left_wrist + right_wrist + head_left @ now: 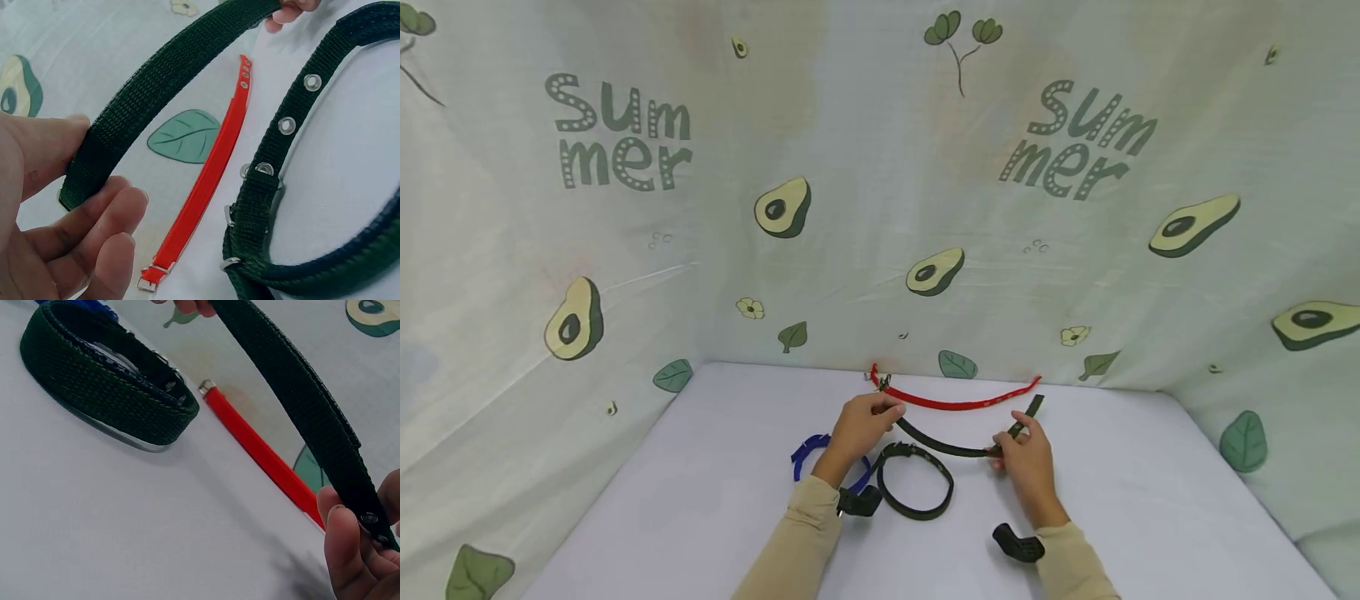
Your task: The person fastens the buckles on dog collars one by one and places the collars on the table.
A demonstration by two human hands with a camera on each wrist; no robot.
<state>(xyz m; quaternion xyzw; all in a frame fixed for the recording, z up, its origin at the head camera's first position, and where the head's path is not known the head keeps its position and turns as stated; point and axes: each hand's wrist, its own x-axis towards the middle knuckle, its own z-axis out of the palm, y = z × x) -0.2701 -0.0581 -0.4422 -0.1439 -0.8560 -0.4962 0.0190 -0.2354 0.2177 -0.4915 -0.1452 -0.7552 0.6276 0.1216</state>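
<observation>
A dark green woven collar [951, 451], unbuckled, is stretched between the two hands above the table. My left hand [863, 423] pinches its buckle end between thumb and fingers, as the left wrist view shows up close. The other end, with metal eyelets, is gripped by my right hand [1027, 457]; its tip sticks out past the fingers. Behind lies an open red collar [958, 406] with a small metal buckle at its left end. Nearer me, a second dark green collar [106, 394] is buckled into a loop on the table.
A blue collar [805, 450], looped, lies left of the green loop, partly hidden by the left forearm. The white table [700, 500] meets a hanging cloth [857, 167] printed with avocados and leaves at its back and sides.
</observation>
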